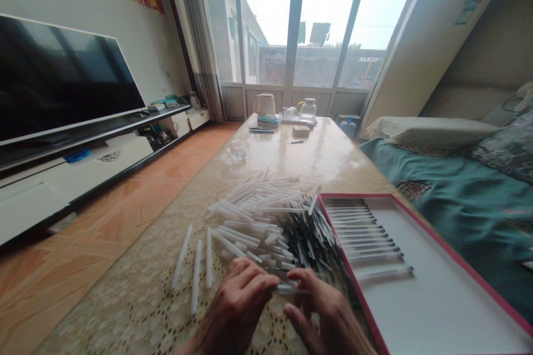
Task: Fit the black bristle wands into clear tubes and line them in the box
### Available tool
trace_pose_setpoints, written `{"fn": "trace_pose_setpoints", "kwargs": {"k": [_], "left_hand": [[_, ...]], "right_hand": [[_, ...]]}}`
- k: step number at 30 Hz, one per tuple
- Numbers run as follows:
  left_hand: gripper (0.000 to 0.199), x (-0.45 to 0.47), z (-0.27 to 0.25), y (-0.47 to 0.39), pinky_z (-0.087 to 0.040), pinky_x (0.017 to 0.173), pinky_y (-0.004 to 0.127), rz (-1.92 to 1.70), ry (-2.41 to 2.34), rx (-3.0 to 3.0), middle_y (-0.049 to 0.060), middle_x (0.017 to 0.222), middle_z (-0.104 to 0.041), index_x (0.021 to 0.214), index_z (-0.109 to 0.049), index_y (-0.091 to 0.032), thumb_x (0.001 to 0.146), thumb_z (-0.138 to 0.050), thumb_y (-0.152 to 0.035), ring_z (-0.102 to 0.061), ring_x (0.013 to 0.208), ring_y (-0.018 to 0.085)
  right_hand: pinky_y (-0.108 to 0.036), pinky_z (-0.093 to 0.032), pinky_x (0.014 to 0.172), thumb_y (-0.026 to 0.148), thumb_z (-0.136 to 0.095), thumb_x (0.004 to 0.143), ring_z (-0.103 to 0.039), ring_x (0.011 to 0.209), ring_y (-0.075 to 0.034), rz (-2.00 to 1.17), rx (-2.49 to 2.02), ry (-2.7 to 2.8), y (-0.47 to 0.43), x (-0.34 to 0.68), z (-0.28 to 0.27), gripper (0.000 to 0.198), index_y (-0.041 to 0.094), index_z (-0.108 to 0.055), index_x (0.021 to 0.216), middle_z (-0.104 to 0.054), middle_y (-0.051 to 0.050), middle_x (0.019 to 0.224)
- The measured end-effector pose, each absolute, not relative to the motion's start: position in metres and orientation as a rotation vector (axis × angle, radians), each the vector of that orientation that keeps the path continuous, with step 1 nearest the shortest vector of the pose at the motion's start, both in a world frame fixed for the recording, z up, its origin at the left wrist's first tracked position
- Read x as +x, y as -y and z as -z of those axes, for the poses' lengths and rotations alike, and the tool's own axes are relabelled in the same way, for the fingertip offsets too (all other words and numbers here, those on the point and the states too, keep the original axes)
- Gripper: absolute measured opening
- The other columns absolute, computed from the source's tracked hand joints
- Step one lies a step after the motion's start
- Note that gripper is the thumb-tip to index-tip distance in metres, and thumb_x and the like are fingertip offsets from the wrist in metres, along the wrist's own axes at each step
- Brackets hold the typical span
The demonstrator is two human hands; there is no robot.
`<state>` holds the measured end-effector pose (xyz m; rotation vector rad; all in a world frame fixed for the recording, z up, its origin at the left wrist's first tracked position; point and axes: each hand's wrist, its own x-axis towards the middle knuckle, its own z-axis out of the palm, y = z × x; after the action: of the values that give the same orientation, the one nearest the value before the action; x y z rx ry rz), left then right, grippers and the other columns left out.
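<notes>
Head view: slim translucent tube [285,289] lies crosswise between the hands, long axis left to right. Left hand [242,300] pinches its left end; right hand [323,304] meets the other, thumb and index parted, grip unclear. Beyond: smooth frosted barrels [242,237], needle-thin dark refills [306,237]. Rightward: flat, pink-rimmed white tray [425,302].

Slim tube [287,289]: blurred; left end hidden by left hand [245,294]. Right hand [322,302]: cut off below at wrist. Pink-rimmed tray [437,288]: near right corner beyond picture edge. Television [62,77]: cropped at left.
</notes>
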<state>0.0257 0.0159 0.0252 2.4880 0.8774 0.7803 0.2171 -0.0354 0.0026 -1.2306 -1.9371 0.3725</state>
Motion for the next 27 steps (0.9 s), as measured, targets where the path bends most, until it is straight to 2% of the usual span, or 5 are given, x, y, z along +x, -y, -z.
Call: {"fn": "trace_pose_setpoints", "kwargs": {"k": [9, 13, 16, 22, 27], "left_hand": [[0.012, 0.024, -0.027, -0.009, -0.048, 0.080, 0.033, -1.190, -1.080, 2.134, 0.005, 0.087, -0.068, 0.090, -0.067, -0.025, 0.081, -0.062, -0.019, -0.061, 0.087, 0.022], [0.022, 0.036, -0.022, 0.001, -0.044, 0.047, 0.022, -0.874, -1.115, 1.383, 0.000, 0.056, -0.060, 0.069, -0.064, -0.020, 0.078, -0.066, -0.040, -0.055, 0.049, 0.013], [0.042, 0.050, -0.013, 0.007, -0.032, 0.033, 0.016, -0.744, -0.921, 0.791, -0.003, 0.052, -0.060, 0.087, -0.063, -0.018, 0.065, -0.074, -0.052, -0.043, 0.033, 0.006], [0.017, 0.051, -0.019, -0.002, -0.042, 0.040, 0.012, -0.895, -0.903, 0.274, 0.000, 0.059, -0.065, 0.078, -0.063, -0.014, 0.073, -0.075, -0.024, -0.058, 0.046, 0.007], [0.007, 0.046, -0.030, -0.008, -0.040, 0.034, 0.011, -0.891, -0.921, 0.097, 0.000, 0.056, -0.066, 0.077, -0.061, -0.015, 0.083, -0.062, -0.018, -0.059, 0.040, 0.007]], "right_hand": [[-0.019, -0.046, 0.053, 0.022, -0.047, 0.090, -0.057, 0.055, -0.012, -0.283, -1.308, 1.811, 0.034, 0.222, -0.012, 0.009, 0.020, -0.054, 0.086, -0.058, 0.001, 0.067], [-0.019, -0.046, 0.054, 0.023, -0.048, 0.091, -0.059, 0.057, -0.012, -0.295, -1.356, 1.727, 0.034, 0.224, -0.014, 0.009, 0.020, -0.055, 0.086, -0.059, 0.001, 0.068], [-0.019, -0.046, 0.054, 0.022, -0.047, 0.091, -0.057, 0.056, -0.012, -0.303, -1.304, 1.770, 0.035, 0.220, -0.011, 0.010, 0.020, -0.055, 0.087, -0.058, 0.001, 0.067], [-0.024, -0.048, 0.061, 0.030, -0.043, 0.093, -0.060, 0.068, -0.016, -0.367, -1.217, 1.863, 0.032, 0.227, -0.008, 0.016, 0.020, -0.056, 0.094, -0.060, -0.002, 0.076], [-0.036, -0.046, 0.073, 0.007, -0.039, 0.087, -0.057, 0.083, -0.023, 0.016, -1.618, 1.788, 0.018, 0.244, 0.002, 0.026, 0.019, -0.057, 0.101, -0.059, -0.008, 0.088]]}}
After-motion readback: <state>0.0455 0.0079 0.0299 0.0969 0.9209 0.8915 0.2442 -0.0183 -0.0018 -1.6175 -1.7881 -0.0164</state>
